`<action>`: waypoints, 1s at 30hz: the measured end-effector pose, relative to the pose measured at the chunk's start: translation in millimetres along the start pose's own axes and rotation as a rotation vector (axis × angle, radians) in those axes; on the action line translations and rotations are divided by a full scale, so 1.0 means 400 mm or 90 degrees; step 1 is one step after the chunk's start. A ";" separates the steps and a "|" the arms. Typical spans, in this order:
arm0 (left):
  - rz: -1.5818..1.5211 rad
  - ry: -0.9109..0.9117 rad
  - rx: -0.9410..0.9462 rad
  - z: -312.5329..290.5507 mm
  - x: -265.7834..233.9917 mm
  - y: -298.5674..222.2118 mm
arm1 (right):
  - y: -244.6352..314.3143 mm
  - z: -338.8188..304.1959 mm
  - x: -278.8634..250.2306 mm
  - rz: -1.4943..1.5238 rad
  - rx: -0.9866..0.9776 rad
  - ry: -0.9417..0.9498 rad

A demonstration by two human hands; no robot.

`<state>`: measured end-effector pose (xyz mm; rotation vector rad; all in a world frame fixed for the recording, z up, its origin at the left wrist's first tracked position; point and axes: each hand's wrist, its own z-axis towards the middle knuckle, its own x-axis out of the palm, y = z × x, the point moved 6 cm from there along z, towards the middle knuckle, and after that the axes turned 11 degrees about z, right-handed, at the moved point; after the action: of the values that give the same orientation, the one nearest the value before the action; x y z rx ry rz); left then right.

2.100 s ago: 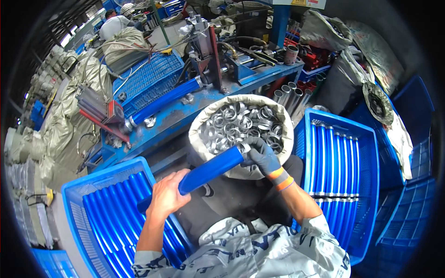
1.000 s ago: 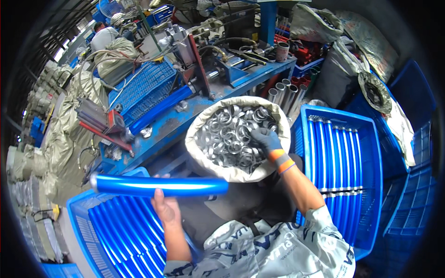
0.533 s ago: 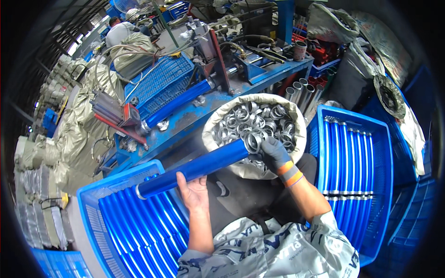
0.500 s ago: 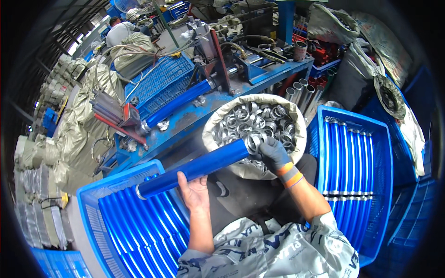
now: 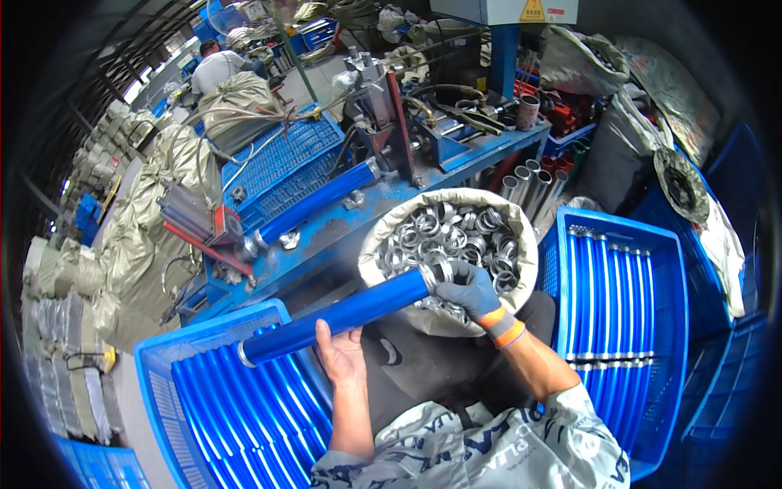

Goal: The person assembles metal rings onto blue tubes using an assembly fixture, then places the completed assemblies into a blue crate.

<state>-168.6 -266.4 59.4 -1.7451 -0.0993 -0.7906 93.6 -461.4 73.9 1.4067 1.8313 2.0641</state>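
A long blue tube [image 5: 334,319] slants across my lap, its lower left end over the left crate. My bare left hand [image 5: 342,355] supports it from beneath, thumb against its near side and fingers curled behind it. At the upper right end, my right hand [image 5: 471,293], in a grey glove with an orange cuff, pinches a silver metal ring [image 5: 441,271] against the tube's end. Its fingers partly cover the ring. Just beyond that hand stands a pale sack [image 5: 371,259] with its rim rolled back, full of loose metal rings [image 5: 423,231].
Blue crates flank me: the left crate [image 5: 155,399] and the right crate [image 5: 674,326] hold rows of blue tubes. Ahead, a blue workbench [image 5: 326,236] carries another blue tube [image 5: 318,198] between two red-plated fixtures. Filled sacks line both sides; a person [image 5: 218,69] sits far back left.
The view has tilted slightly, so the scene sits lower. My right fingers have shifted around the ring at the tube's end. My left hand keeps its place under the tube.
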 end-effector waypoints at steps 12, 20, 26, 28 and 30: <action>-0.121 -0.050 -0.047 0.103 -0.109 -0.039 | 0.102 0.332 0.066 -0.738 -0.328 0.060; -0.100 -0.147 0.065 0.060 -0.359 -0.221 | -0.219 0.865 0.551 -1.060 -0.484 0.177; -0.102 -0.161 0.041 0.062 -0.396 -0.199 | -0.200 1.049 0.422 -1.241 -0.342 0.026; -0.093 -0.153 0.041 0.059 -0.431 -0.210 | -0.155 0.961 0.484 -1.096 -0.527 0.084; -0.064 -0.175 0.055 0.066 -0.467 -0.217 | -0.062 0.812 0.574 -0.839 -0.709 0.165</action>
<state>-339.2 -153.1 25.0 -1.7687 -0.4033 -0.6051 151.5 -74.7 150.7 -0.3236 0.7544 1.7865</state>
